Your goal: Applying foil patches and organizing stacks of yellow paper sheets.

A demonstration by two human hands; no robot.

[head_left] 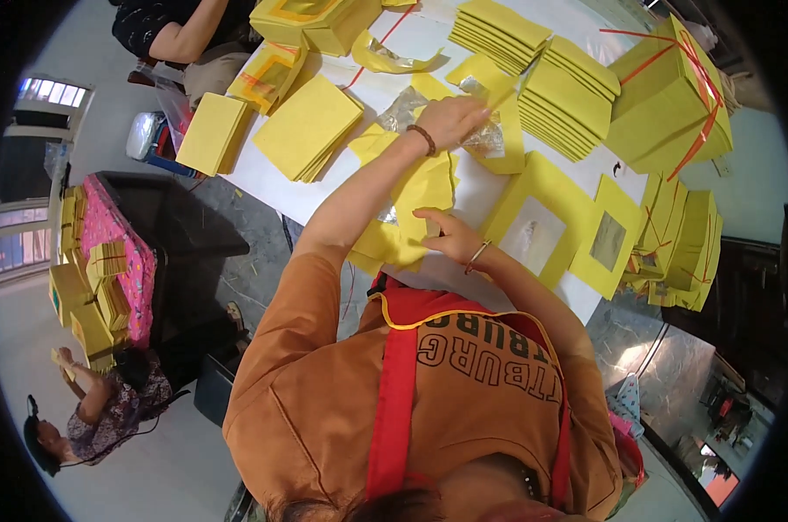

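My left hand (450, 122), with a beaded bracelet at the wrist, reaches far over the white table. Its fingers lie stretched out on a yellow paper piece (509, 139) with crinkled clear film (489, 142). Nearer to me, my right hand (453, 237), wearing a bangle, has its thumb and forefinger apart. It is beside a loose heap of yellow paper pieces (402, 230), partly covered by my left forearm. To its right lies a large yellow sheet (502, 204) with a pale rectangular window. A smaller windowed yellow piece (604, 230) is next to that.
Yellow stacks (307, 129) stand on the white table (276, 187) at left, folded piles (563, 100) at far right beside a bundle tied with red string (668, 96). A co-worker's arm (189, 30) shows at far left. Another person (107, 404) is near a pink-covered surface (120, 235).
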